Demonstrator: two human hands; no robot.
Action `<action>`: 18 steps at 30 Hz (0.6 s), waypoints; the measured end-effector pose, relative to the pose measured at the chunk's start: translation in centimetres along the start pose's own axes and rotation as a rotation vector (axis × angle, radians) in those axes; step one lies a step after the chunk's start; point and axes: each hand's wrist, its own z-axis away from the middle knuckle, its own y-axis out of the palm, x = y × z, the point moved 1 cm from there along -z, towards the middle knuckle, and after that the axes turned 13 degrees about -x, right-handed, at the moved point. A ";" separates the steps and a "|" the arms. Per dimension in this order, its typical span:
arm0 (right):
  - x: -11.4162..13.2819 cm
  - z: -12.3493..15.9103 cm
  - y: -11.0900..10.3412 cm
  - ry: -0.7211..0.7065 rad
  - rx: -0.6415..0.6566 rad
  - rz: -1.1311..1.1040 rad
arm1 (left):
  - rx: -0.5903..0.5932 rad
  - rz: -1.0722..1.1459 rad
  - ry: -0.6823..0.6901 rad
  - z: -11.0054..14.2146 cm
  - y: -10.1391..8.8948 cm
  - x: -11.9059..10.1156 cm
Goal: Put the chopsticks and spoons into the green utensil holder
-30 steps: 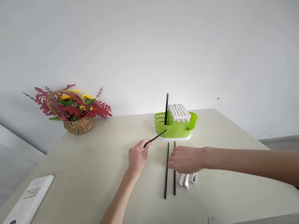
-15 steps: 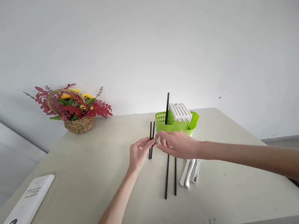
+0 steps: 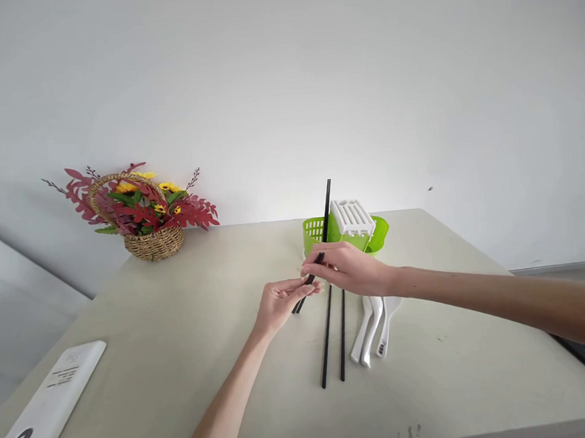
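Observation:
A pair of black chopsticks (image 3: 311,280) slants between my hands above the table. My left hand (image 3: 283,300) is closed on their middle, thumb against fingers. My right hand (image 3: 346,266) grips their upper ends between thumb and fingers. Behind it stands a green utensil holder (image 3: 315,228) with a white slotted top (image 3: 352,217); my forearm and hand cover its lower front. Two more black chopsticks (image 3: 326,210) stand upright in its left compartment. On the table below my right hand lie two loose chopsticks (image 3: 327,343), side by side and apart.
White spoon-like utensils (image 3: 373,333) lie right of the loose chopsticks, their far ends partly hidden by my right arm. A woven basket of artificial flowers (image 3: 154,245) stands at the back left. A white flat device (image 3: 49,403) lies at the table's left edge. A wall rises behind.
My left hand turned the chopsticks from pointing at the holder to upright, then slanted. My right hand rose from over the loose chopsticks and took hold of the upper ends of the held pair.

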 end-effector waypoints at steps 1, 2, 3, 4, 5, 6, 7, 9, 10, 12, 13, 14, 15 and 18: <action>-0.1 0.1 -0.1 0.000 0.003 -0.003 | 0.019 -0.010 0.001 0.0 -0.1 0.1; -0.1 0.1 -0.2 0.004 0.004 -0.004 | 0.037 -0.019 0.003 0.0 -0.1 0.1; -0.2 0.2 -0.3 0.010 0.006 -0.003 | 0.052 -0.026 0.004 0.0 -0.2 0.2; -0.2 0.2 -0.3 0.015 0.009 -0.003 | 0.062 -0.034 0.004 -0.1 -0.3 0.3; -0.2 0.2 -0.4 0.017 0.011 -0.002 | 0.070 -0.042 0.001 -0.1 -0.3 0.3; -0.2 0.3 -0.5 0.016 0.015 -0.002 | 0.076 -0.051 -0.001 -0.1 -0.4 0.4; -0.2 0.3 -0.5 0.016 0.019 -0.004 | 0.082 -0.062 -0.003 -0.1 -0.5 0.5; -0.2 0.3 -0.5 0.019 0.020 -0.010 | 0.096 -0.082 -0.002 -0.1 -0.6 0.6; -0.2 0.3 -0.5 0.022 0.018 -0.014 | 0.102 -0.088 -0.001 -0.2 -0.6 0.6; -0.1 0.3 -0.5 0.029 0.012 -0.022 | 0.105 -0.088 -0.002 -0.2 -0.6 0.7; 0.0 0.2 -0.5 0.032 0.012 -0.023 | 0.102 -0.082 -0.004 -0.2 -0.6 0.7; 0.0 0.2 -0.5 0.034 0.014 -0.024 | 0.097 -0.074 -0.008 -0.2 -0.6 0.7; 0.1 0.1 -0.4 0.034 0.016 -0.026 | 0.093 -0.067 -0.012 -0.2 -0.6 0.7; 0.3 -0.3 -0.2 0.025 0.019 -0.036 | 0.086 -0.055 -0.017 -0.4 -0.7 0.6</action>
